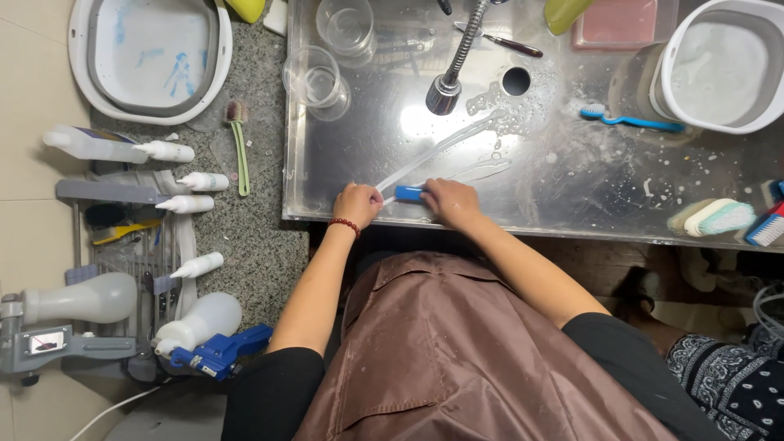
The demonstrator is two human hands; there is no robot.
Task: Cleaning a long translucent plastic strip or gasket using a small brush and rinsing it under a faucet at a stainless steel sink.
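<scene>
I see both hands at the near edge of the steel sink (572, 188), about 6 o'clock of the basin. Left hand (357, 204) is fisted around one end of a long clear strip/tube-like piece (441, 149) that runs up toward 1 o'clock under the faucet head (445, 91). Right hand (451, 202) is curled over a small blue brush/scrubber block (409, 193), pressing it on the strip right between the two hands. What exactly the clear piece is, can't tell.

Progress, my read: mid-scrub. Suds and wet streaks lie across the sink floor, esp. near the drain hole (515, 80), so washing looks well underway; the strip isn't rinsed yet, foam is present, no water stream visible from the faucet.

Other items: two clear glass beakers (317, 80) at 11 o'clock inside the sink, a blue toothbrush (629, 121) at 2 o'clock, white tub (723, 69) at 2 o'clock, pink flat box (621, 23) at 1 o'clock.

Packages/labels: a column of white squeeze bottles (192, 181) w/ nozzle tips at 9 o'clock on the granite counter, one bigger w/ a dark-and-yellow label, print too small to tell. Two white round bottles at 8 o'clock, one in a blue trigger sprayer (220, 351). Grey clamp device at 8 o'clock carries a small white tag w/ a red mark (47, 341).
</scene>
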